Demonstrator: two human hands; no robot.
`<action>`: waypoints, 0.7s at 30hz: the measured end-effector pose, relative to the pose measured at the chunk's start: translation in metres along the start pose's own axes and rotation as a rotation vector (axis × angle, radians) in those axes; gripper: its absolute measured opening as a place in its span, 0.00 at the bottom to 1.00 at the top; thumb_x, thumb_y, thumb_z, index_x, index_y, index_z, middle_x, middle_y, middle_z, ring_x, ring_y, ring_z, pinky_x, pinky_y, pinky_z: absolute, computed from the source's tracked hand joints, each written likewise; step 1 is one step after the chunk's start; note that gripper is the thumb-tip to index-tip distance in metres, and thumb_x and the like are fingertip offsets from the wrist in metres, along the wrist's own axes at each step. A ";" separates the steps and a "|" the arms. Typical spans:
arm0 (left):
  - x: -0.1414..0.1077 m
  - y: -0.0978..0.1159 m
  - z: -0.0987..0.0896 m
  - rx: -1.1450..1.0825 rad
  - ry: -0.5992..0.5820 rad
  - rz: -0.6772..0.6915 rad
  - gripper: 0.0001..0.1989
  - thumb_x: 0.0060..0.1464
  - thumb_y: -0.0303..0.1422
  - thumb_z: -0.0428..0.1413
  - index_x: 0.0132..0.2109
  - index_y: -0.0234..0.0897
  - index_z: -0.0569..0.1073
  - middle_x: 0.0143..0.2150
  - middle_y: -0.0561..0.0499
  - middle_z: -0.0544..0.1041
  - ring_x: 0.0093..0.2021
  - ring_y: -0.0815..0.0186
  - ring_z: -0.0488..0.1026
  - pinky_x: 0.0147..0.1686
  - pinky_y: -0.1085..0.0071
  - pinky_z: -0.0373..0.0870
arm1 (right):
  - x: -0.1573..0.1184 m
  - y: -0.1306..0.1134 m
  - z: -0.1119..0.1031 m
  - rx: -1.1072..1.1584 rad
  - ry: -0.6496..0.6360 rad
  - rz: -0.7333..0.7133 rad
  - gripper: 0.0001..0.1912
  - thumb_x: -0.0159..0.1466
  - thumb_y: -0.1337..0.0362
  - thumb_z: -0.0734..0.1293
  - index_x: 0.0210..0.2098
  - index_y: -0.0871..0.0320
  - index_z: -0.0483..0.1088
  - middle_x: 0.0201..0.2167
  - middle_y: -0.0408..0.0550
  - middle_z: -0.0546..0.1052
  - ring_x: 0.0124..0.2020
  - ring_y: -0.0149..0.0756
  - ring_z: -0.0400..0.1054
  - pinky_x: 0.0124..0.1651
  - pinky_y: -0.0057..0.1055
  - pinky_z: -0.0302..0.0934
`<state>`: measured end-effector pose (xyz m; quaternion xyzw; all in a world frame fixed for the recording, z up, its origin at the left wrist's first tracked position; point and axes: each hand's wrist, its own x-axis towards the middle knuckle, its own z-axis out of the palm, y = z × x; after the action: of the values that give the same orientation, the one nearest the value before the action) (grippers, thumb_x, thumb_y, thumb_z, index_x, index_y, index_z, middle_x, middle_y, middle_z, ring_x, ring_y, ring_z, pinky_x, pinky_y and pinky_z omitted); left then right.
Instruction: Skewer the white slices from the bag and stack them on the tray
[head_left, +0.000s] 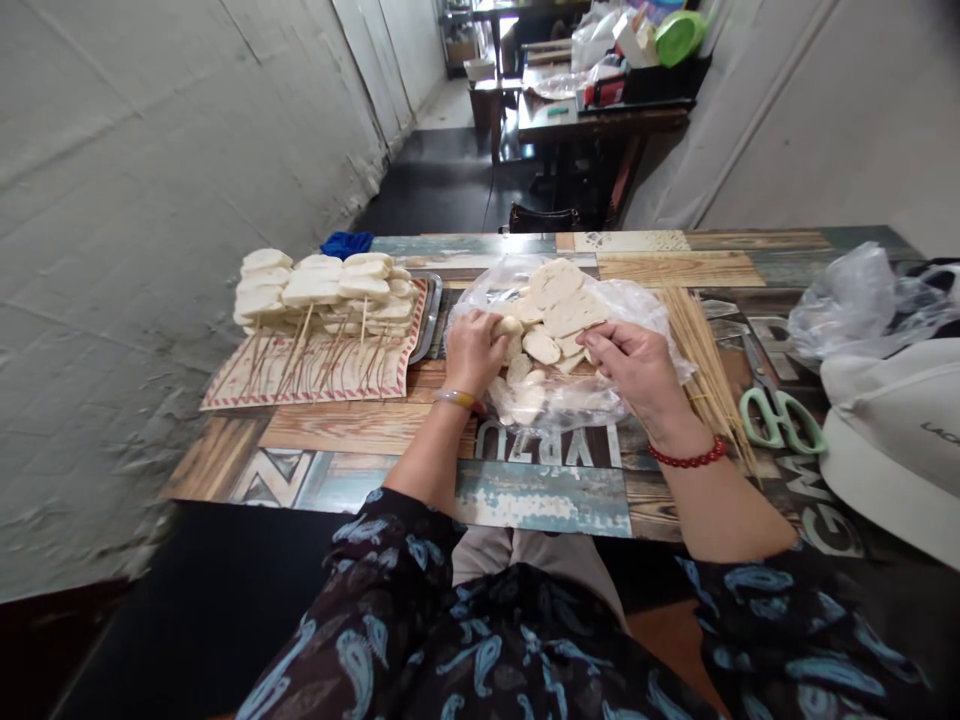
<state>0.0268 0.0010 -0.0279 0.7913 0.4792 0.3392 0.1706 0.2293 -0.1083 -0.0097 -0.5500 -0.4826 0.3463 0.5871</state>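
Note:
My left hand is closed around a pale rounded slice that looks like bread or dough. Thumb and fingertips of my right hand are pinched together at the edge of the pile; what they hold is too small to make out. Between the hands, flat pale pieces and smaller oval slices lie on an opened clear plastic bag. Left of them, skewered pale slices are stacked in layers, their sticks pointing toward me over a red-and-white printed paper.
Loose bamboo skewers lie right of the bag, beside green-handled scissors. A white cap and a crumpled plastic bag occupy the right end. A metal tray edges out beneath the paper. A blue cloth sits at the far edge.

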 end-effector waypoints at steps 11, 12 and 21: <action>0.000 0.022 -0.025 -1.425 -0.117 -0.517 0.14 0.53 0.40 0.63 0.41 0.34 0.75 0.34 0.49 0.78 0.31 0.71 0.75 0.28 0.76 0.68 | -0.008 -0.009 0.003 -0.021 -0.145 0.015 0.10 0.60 0.59 0.70 0.31 0.59 0.79 0.19 0.40 0.70 0.20 0.27 0.56 0.23 0.26 0.51; 0.000 0.022 -0.024 -1.436 -0.090 -0.510 0.12 0.53 0.38 0.64 0.41 0.35 0.75 0.35 0.49 0.78 0.32 0.71 0.75 0.29 0.76 0.69 | -0.008 -0.010 0.004 -0.036 -0.174 0.004 0.09 0.60 0.60 0.69 0.31 0.58 0.79 0.20 0.41 0.71 0.21 0.27 0.58 0.24 0.26 0.53; 0.001 0.018 -0.020 -1.460 0.004 -0.434 0.17 0.48 0.33 0.66 0.47 0.38 0.78 0.42 0.49 0.80 0.40 0.68 0.76 0.41 0.71 0.71 | -0.011 -0.001 0.011 -0.151 -0.306 -0.021 0.09 0.60 0.58 0.69 0.31 0.56 0.79 0.26 0.43 0.78 0.25 0.31 0.65 0.28 0.28 0.58</action>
<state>0.0248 -0.0076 -0.0026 0.3651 0.2784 0.5304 0.7126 0.2155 -0.1157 -0.0111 -0.5283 -0.5966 0.3829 0.4673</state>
